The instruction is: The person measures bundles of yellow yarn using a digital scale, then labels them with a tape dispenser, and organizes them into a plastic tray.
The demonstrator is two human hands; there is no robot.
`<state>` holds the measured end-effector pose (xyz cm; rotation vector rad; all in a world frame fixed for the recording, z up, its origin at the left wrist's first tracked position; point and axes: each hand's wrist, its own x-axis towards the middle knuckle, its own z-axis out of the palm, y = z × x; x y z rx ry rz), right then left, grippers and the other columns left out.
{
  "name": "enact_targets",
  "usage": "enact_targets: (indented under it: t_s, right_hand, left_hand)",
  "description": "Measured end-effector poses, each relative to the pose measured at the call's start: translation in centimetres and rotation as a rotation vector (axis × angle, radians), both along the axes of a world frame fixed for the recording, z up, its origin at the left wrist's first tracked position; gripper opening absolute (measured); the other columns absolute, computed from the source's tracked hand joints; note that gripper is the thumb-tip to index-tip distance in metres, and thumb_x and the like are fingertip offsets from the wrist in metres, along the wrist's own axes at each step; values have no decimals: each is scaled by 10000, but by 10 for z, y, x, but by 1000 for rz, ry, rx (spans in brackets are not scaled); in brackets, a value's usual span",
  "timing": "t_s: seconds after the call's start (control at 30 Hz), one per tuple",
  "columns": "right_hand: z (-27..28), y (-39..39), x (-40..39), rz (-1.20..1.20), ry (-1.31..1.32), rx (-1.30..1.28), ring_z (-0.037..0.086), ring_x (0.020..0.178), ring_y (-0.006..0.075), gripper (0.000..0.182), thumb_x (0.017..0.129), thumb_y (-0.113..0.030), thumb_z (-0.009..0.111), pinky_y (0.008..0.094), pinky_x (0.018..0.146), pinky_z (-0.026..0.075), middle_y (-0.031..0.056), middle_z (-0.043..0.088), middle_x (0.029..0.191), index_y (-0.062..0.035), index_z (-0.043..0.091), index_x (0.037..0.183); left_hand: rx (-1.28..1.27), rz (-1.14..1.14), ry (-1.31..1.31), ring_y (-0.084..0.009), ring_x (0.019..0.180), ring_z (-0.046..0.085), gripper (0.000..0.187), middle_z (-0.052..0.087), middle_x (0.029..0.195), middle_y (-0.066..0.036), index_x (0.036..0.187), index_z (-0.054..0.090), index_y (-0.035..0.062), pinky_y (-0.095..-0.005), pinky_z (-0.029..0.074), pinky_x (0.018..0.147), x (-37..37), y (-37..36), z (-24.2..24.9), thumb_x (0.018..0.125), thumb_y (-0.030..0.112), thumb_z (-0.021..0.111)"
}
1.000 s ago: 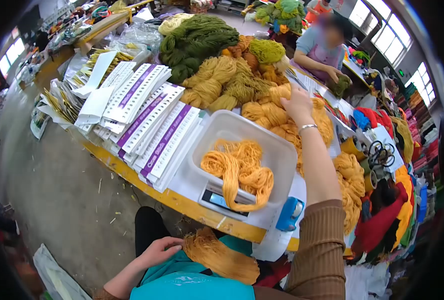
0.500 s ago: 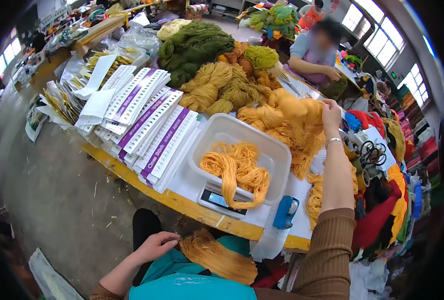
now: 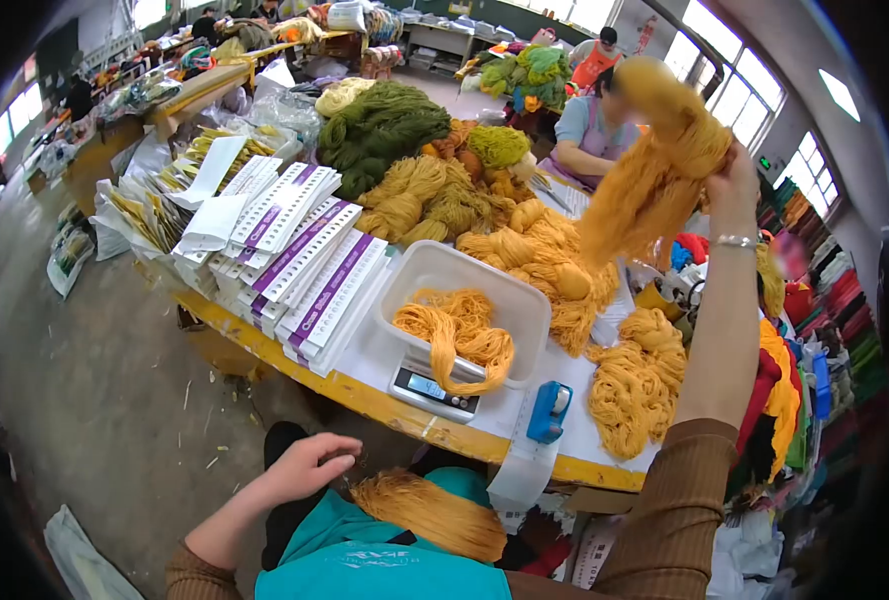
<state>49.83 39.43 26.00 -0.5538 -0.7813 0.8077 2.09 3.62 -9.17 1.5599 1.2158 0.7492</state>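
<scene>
My right hand [image 3: 733,180] is raised at the upper right, its fingers wrapped round a thick orange yarn skein [image 3: 655,165] that hangs in the air above the table. My left hand [image 3: 313,466] is over my lap with thumb and fingers apart, holding nothing. Beside it, a bundle of orange thread [image 3: 435,512] lies across my teal apron [image 3: 385,565]. A white plastic tub [image 3: 525,310] with loose orange yarn [image 3: 465,335] sits on a digital scale [image 3: 433,392]. More orange skeins [image 3: 545,262] are heaped behind the tub, and another pile [image 3: 637,385] lies to its right.
Stacks of hole-punched cards [image 3: 330,290] stand left of the tub. Green yarn [image 3: 380,125] is heaped behind them. A blue tape dispenser [image 3: 550,411] is near the table's yellow edge [image 3: 385,408]. A co-worker [image 3: 590,135] sits across the table.
My right hand has lifted the orange skein up from the heap, toward the upper right. My left hand has shifted slightly upward over my lap. The camera view has moved a little.
</scene>
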Motion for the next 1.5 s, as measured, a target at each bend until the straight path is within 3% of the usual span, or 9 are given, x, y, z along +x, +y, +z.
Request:
enact_targets:
  t_s: [0.13,0.2,0.37,0.67,0.8,0.97,1.1,1.3,1.5]
  right_hand:
    - [74,-95,-78,52,-165,26,611,1116,284,267,947,-71,444,407,1020,484,184,620,1207,71,568,1136]
    - [79,-106,-90,-43,-633,113,602,1136,226,242,952,-32,458,389,1009,495,148,637,1186,47,557,1158]
    - [34,-172,-223,834,-182,185,444,1336,310,510,1000,-244,515,520,1098,410,185,425,1459,-28,367,1438]
    - [-197,-259,-376,1712,218,-328,548,1226,254,378,1037,-211,384,450,1069,434,127,548,1349,-3,485,1336]
    - [-224,-303,-407,1307,-327,-485,593,1107,194,358,999,-155,467,355,971,484,105,590,1235,29,514,1302]
    - [-218,-329,-417,678,-983,479,549,1198,288,586,797,-62,674,384,1021,427,159,522,1327,9,469,1341]
    - [-242,-324,-431,362,-1179,703,567,1099,393,654,684,-8,670,413,926,496,220,530,1233,-22,505,1317]
    - [-249,-302,-420,361,-1117,672,647,926,342,475,662,4,691,381,797,544,164,629,1057,-18,616,1131]
    - [-241,-299,-406,457,-1188,742,660,875,327,400,656,10,698,361,757,552,156,642,1034,-16,620,1047]
  left_hand:
    - [249,78,-85,-160,891,613,316,658,1052,-96,1194,599,-3,-295,500,803,7,29,65,891,82,629]
    - [610,152,-16,-257,1061,612,441,633,1154,-142,1284,538,4,-340,476,913,9,42,113,856,36,641]
    - [1440,361,152,-363,1272,470,649,446,1399,-183,1380,506,66,-414,415,1037,-1,41,224,768,52,723]
    - [1190,322,321,-352,1071,556,440,526,1132,-152,1163,591,113,-399,482,903,-73,-20,212,738,0,611]
    - [911,606,293,-235,966,569,314,563,1016,-113,1065,576,30,-312,459,858,-109,-42,170,756,-23,560]
    - [586,764,233,-127,852,570,263,603,920,-67,1034,564,0,-284,475,799,-137,-51,133,771,2,569]
    - [511,680,143,-324,851,616,311,615,949,-211,1017,565,-32,-376,494,778,-128,-52,118,754,123,618]
    - [613,539,478,-338,983,585,440,568,1019,-196,1127,519,-15,-400,463,892,-127,-59,109,755,184,646]
    - [452,492,317,-379,1022,557,424,557,1050,-190,1145,526,2,-420,451,899,-116,-43,99,756,138,622]
